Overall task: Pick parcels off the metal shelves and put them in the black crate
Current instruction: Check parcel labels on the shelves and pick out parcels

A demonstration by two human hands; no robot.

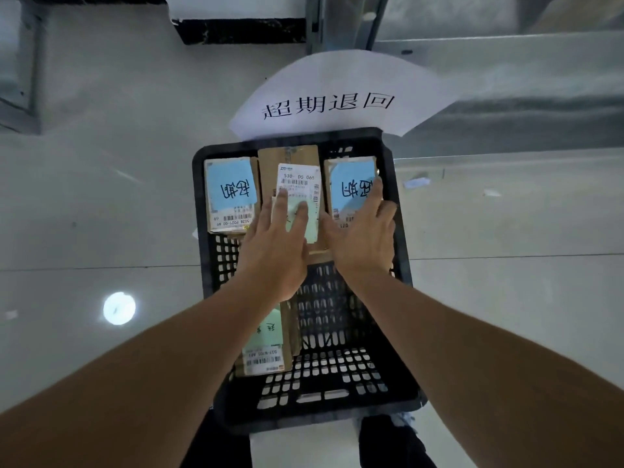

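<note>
Both hands (317, 244) flat, fingers straight, on parcels (297, 184) inside black crate (401, 251).

Glossy pale grey tiled floor (118, 204) carries black perforated plastic crate (403, 251). White paper sheet with printed black characters (324, 92) lies just beyond crate's far rim. Small white scraps (417, 182) lie right of crate.

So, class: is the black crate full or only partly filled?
Partly filled. Parcels line the far end of the black crate; bare mesh floor shows nearer.
</note>
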